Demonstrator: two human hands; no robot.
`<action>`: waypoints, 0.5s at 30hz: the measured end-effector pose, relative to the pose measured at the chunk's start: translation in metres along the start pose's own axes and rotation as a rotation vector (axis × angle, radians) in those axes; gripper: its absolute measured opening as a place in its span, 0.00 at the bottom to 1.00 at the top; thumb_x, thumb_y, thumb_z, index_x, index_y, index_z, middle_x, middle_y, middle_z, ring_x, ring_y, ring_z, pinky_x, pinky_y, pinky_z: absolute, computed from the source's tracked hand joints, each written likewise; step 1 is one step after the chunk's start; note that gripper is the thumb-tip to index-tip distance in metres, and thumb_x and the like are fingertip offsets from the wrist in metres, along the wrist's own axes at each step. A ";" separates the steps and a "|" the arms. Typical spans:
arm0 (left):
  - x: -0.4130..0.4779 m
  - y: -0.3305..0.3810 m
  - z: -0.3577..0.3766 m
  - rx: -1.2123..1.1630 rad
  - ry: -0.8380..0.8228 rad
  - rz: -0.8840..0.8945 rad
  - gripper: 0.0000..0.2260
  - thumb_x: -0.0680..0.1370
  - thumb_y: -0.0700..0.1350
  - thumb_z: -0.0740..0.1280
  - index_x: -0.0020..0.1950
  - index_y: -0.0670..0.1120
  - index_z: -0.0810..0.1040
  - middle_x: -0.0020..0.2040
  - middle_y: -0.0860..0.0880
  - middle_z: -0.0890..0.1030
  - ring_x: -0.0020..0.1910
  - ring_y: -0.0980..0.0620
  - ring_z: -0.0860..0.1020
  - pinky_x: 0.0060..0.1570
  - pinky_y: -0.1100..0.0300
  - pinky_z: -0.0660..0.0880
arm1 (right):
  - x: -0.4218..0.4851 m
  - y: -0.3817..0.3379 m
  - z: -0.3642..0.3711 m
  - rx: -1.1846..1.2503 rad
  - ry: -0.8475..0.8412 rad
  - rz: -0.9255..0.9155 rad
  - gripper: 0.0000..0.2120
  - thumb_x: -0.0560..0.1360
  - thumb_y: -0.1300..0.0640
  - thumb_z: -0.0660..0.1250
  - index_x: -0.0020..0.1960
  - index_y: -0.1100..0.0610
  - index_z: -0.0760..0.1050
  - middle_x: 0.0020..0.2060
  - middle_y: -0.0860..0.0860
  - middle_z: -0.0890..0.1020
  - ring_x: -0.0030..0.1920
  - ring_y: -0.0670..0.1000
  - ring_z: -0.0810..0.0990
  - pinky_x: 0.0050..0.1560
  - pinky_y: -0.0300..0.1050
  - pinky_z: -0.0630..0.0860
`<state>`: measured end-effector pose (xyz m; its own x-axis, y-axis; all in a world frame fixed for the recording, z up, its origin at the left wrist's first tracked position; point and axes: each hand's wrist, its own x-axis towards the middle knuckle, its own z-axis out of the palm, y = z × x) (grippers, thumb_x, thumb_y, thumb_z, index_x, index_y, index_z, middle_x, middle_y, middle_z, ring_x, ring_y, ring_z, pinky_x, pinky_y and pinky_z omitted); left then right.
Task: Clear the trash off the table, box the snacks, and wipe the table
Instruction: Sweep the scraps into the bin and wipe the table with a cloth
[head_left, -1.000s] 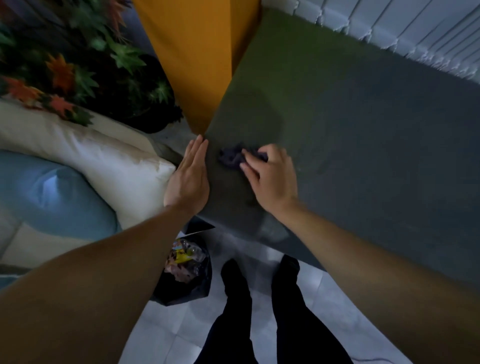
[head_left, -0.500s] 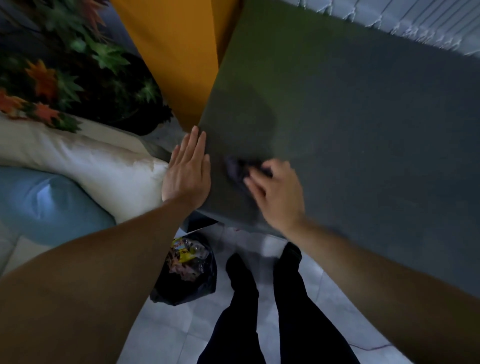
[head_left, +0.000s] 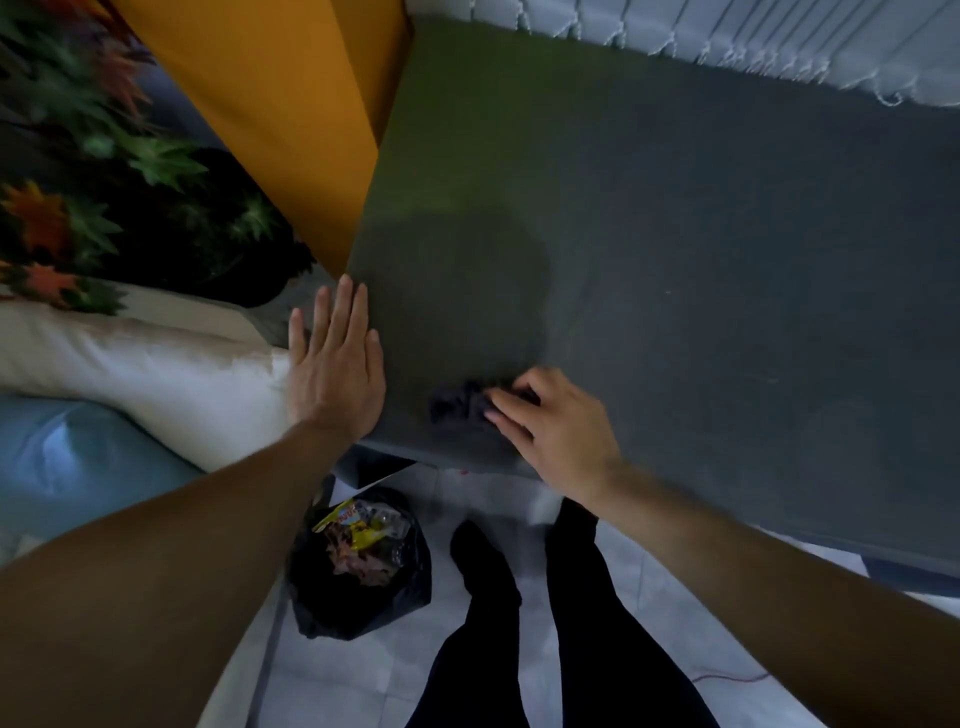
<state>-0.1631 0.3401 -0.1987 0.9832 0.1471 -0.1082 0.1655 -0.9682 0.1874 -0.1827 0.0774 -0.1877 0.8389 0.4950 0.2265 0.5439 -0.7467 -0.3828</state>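
Note:
A dark grey table (head_left: 701, 270) fills the upper right of the view. Near its front left corner lies a small crumpled dark cloth (head_left: 460, 404). My right hand (head_left: 553, 426) grips that cloth with curled fingers and presses it on the tabletop. My left hand (head_left: 335, 364) lies flat with straight fingers on the table's left edge. On the floor below the corner stands a black trash bag (head_left: 358, 566) holding crumpled wrappers and clear plastic.
A cream cushion (head_left: 145, 364) and a blue cushion (head_left: 78, 457) lie to the left. Behind them is a plant with orange and green leaves (head_left: 93, 171). An orange curtain (head_left: 291, 104) hangs at the table's left edge; white blinds (head_left: 727, 36) run behind. My dark-trousered legs (head_left: 545, 623) stand on pale tiles.
My right hand has dragged the cloth toward the table's front edge, away from the left edge. My left hand has stayed flat on the left edge.

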 end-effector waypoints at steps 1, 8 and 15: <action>0.001 0.003 -0.002 0.012 0.000 0.027 0.25 0.86 0.50 0.48 0.82 0.45 0.53 0.83 0.49 0.52 0.82 0.47 0.49 0.79 0.43 0.45 | -0.002 0.010 -0.006 0.000 0.000 -0.023 0.10 0.79 0.48 0.66 0.54 0.51 0.83 0.44 0.53 0.78 0.41 0.55 0.77 0.33 0.48 0.75; 0.022 0.052 -0.007 -0.001 -0.030 0.129 0.25 0.85 0.54 0.48 0.82 0.49 0.54 0.83 0.50 0.51 0.82 0.47 0.48 0.79 0.46 0.42 | 0.039 0.081 -0.026 -0.112 0.232 0.437 0.12 0.80 0.48 0.63 0.58 0.51 0.80 0.45 0.55 0.76 0.45 0.58 0.75 0.35 0.51 0.76; 0.059 0.134 0.002 -0.079 -0.059 0.177 0.24 0.86 0.51 0.50 0.82 0.50 0.54 0.83 0.50 0.51 0.81 0.44 0.48 0.79 0.45 0.43 | 0.009 0.095 -0.040 -0.052 0.050 0.070 0.13 0.80 0.48 0.63 0.57 0.51 0.82 0.44 0.55 0.78 0.42 0.58 0.76 0.38 0.50 0.75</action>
<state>-0.0827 0.2188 -0.1817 0.9916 -0.0378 -0.1233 -0.0012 -0.9587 0.2844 -0.1225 -0.0070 -0.1862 0.8739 0.4191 0.2463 0.4836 -0.8014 -0.3521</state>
